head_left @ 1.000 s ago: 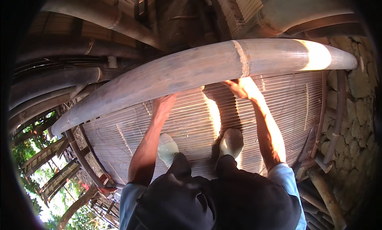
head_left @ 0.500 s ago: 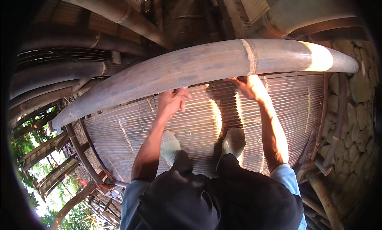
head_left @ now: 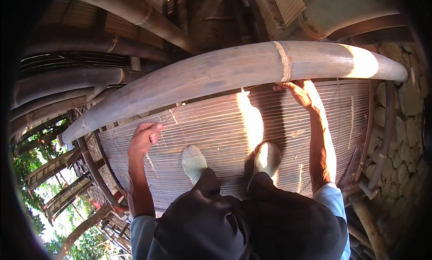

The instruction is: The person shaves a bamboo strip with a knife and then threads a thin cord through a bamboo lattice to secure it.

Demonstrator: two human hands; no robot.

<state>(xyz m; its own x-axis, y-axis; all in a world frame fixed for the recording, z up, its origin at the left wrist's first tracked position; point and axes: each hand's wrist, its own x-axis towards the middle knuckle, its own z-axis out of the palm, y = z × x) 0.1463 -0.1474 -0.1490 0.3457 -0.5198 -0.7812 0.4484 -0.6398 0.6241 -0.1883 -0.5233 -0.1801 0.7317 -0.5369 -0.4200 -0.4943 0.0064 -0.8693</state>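
Observation:
My left hand (head_left: 146, 136) is closed in a pinch over the slatted mat (head_left: 216, 127), left of my feet. A thin cord (head_left: 162, 130) shows at its fingertips and seems to be held there. My right hand (head_left: 299, 92) reaches up to the underside of the thick bamboo pole (head_left: 216, 71), fingers pressed together at the mat's far edge. Whatever those fingers grip is too small to make out. The mat is made of many thin parallel strips, with stitched lines across it.
My shoes (head_left: 194, 163) stand on the mat. More bamboo poles (head_left: 72, 84) lie beyond and to the left. A stone wall (head_left: 407, 125) rises at the right. Green foliage (head_left: 33, 170) shows at the lower left. Bright sunlight falls across the mat and the pole.
My left hand has moved left and nearer to me, away from the pole. The right hand has shifted a little right along the pole's underside.

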